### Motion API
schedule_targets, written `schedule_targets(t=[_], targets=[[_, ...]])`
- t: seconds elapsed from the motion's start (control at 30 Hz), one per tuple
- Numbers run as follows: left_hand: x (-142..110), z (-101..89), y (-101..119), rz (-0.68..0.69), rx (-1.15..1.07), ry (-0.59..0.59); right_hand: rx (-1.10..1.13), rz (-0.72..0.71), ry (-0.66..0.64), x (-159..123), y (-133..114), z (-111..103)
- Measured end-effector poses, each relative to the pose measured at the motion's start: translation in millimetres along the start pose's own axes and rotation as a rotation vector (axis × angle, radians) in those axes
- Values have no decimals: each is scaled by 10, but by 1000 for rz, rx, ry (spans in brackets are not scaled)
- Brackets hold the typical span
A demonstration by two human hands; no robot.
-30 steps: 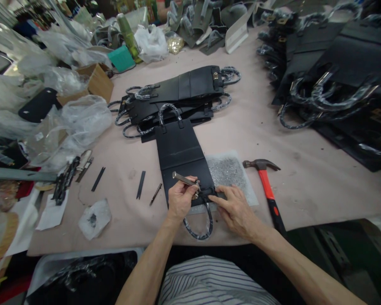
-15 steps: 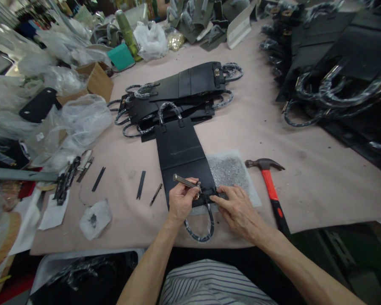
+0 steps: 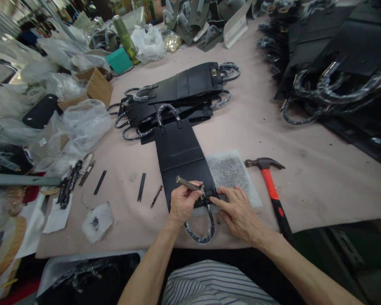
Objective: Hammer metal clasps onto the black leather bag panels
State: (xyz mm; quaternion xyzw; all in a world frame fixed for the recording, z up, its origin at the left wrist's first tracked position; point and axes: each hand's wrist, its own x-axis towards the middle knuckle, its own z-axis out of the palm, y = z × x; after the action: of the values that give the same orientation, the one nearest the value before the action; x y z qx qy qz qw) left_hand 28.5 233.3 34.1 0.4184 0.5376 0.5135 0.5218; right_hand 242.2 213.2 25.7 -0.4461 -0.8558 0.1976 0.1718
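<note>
A black handbag (image 3: 181, 142) lies flat and lengthwise on the table. One plastic-wrapped handle (image 3: 168, 106) points away from me and another (image 3: 200, 240) curves toward me. My left hand (image 3: 182, 203) is closed round a slim metal rod-like tool (image 3: 186, 182), tilted over the bag's near end. Its tip meets a small shiny metal fitting (image 3: 203, 190) beside a short black strap. My right hand (image 3: 239, 209) rests at the bag's near right corner, thumb and forefinger gripping the strap end. The fingertips partly hide the fitting.
A claw hammer (image 3: 269, 182) with a red and black grip lies on the right, beside a clear sheet of small metal bits (image 3: 230, 173). Thin tools (image 3: 141, 186) lie left. Stacked black bags (image 3: 178, 87) sit behind, more bags (image 3: 336, 63) at right, plastic bags (image 3: 85, 118) at left.
The rod in my left hand has tipped slightly, and its tip has shifted a little right and nearer my right fingers. My right hand stays at the bag's corner.
</note>
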Motion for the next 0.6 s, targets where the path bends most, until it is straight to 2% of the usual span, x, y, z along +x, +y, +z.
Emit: schedule_targets(t=[0.17, 0.33, 0.47, 0.6], targets=[[-1, 3, 8, -7, 9, 19, 0, 23, -31, 6, 18, -12], [11, 13, 37, 52, 47, -12, -41, -3, -66, 11, -8, -46], [3, 2, 34, 89, 68, -29, -56, 7, -48, -7, -23, -29], [-16, -17, -1, 85, 46, -17, 25, -6, -25, -25, 4, -41]])
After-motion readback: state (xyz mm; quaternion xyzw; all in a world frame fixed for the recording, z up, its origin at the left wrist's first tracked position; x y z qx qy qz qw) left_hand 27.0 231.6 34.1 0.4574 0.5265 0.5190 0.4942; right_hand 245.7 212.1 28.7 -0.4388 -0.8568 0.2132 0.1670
